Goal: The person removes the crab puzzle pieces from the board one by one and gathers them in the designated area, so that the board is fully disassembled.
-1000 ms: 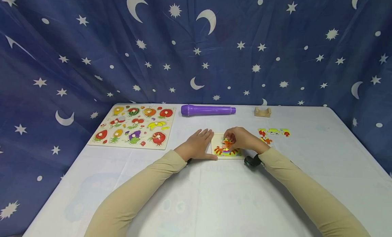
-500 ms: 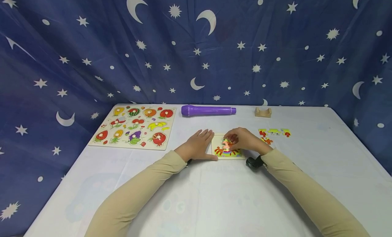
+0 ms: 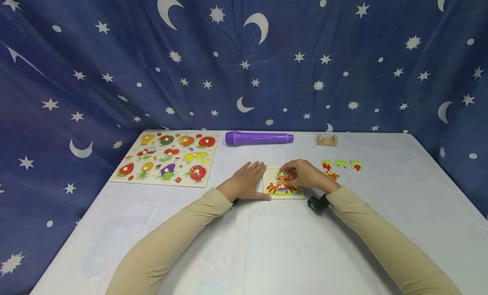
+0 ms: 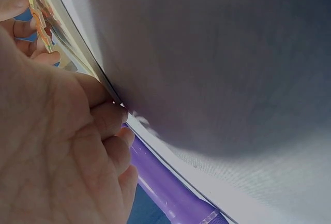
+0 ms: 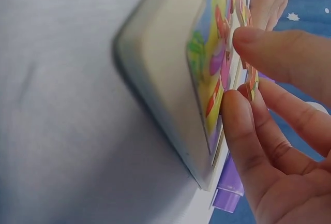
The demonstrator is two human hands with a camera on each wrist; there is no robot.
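Observation:
A small wooden jigsaw board [image 3: 270,174] lies on the white table, its lower part filled with colourful pieces. My left hand [image 3: 245,180] rests along the board's left edge, fingers straight and spread, thumb at the near corner. With thumb and fingers, my right hand [image 3: 306,175] pinches a puzzle piece [image 3: 282,179] with an orange animal figure. In the right wrist view, this puzzle piece [image 5: 252,83] is held slightly above the fitted pieces [image 5: 204,69], tilted to them. My right fingers hide part of the board in the head view.
Several loose puzzle pieces [image 3: 341,164] lie right of the board. A purple toy microphone [image 3: 259,138] and a small wooden block with a notch [image 3: 327,140] sit along the back. A fruit knob puzzle [image 3: 164,159] lies at the left. Behind hangs a blue starry curtain [image 3: 244,58].
My right wrist has shifted very slightly to the right, while its fingers keep pinching the puzzle piece, whose tilt changes a little. My left hand stays in place on the board's edge.

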